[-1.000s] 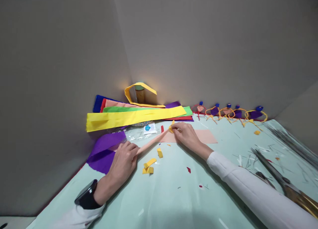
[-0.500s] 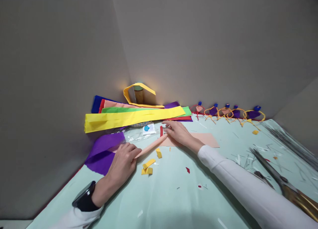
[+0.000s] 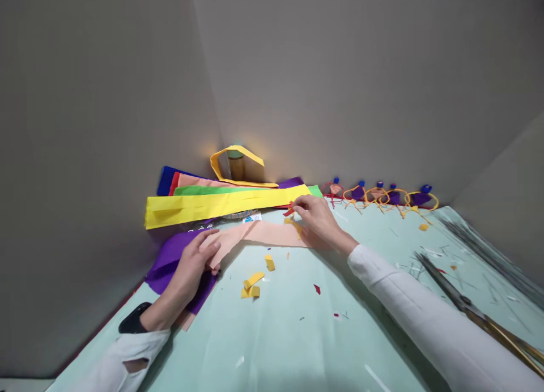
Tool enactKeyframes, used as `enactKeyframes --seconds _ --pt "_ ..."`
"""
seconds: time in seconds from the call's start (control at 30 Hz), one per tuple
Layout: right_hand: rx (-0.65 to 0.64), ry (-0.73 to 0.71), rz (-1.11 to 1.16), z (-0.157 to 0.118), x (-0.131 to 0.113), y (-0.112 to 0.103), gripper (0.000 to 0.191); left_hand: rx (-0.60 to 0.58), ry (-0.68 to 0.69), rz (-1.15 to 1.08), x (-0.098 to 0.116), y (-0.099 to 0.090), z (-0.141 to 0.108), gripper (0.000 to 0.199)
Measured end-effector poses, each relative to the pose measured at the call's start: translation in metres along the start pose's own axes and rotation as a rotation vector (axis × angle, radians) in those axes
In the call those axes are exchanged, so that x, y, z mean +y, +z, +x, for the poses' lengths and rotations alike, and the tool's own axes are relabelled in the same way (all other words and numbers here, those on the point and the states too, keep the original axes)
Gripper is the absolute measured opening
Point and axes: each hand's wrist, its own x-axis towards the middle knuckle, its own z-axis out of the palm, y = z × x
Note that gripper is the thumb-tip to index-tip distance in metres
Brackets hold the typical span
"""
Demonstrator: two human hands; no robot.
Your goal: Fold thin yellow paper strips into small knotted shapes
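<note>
A peach paper strip (image 3: 272,233) stretches across the table from my left hand to beneath my right forearm. Its near-left end is raised, and my left hand (image 3: 193,270) is closed around it, thumb on top. Purple paper (image 3: 170,261) lies curled under and behind that hand. Over the strip's far edge, my right hand (image 3: 317,216) pinches a small red strip (image 3: 289,212) between thumb and fingertips. A thin yellow piece (image 3: 298,229) shows just below those fingers, partly hidden; whether it is held is unclear.
Long coloured strips, the top one a yellow strip (image 3: 225,205), are stacked at the back left beside a cylindrical container (image 3: 236,166). Small tied paper figures (image 3: 378,192) line the back wall. Scissors (image 3: 467,307) and thin wires (image 3: 497,256) lie right. Yellow scraps (image 3: 254,280) lie in front.
My left hand has raised and turned the peach strip's end, which earlier lay narrow and folded. My right hand has picked up the red strip from the table and shifted slightly right.
</note>
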Motion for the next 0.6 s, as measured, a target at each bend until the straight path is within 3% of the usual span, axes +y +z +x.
enactKeyframes --seconds 0.07,0.17,0.27,0.37,0.5,0.6 --pt "0.038 0.047 0.039 -0.003 0.007 -0.014 0.018 0.012 -0.074 -0.162 0.005 -0.001 0.000 0.047" --pt "0.049 0.098 0.077 -0.009 0.017 -0.029 0.019 0.109 -0.092 -0.236 0.009 -0.003 0.002 0.040" --pt "0.009 0.119 0.087 -0.017 0.019 -0.034 0.017 0.168 -0.096 -0.214 0.006 -0.005 0.005 0.046" --pt "-0.062 0.121 0.069 -0.022 0.013 -0.028 0.014 0.220 -0.042 -0.051 -0.002 -0.009 0.008 0.053" --pt "-0.156 0.111 0.015 -0.019 -0.003 -0.003 0.014 0.314 0.318 0.410 -0.008 -0.014 0.007 0.053" --pt "-0.212 0.104 -0.042 -0.012 -0.014 0.020 0.024 0.239 0.669 0.793 -0.008 -0.010 0.001 0.041"
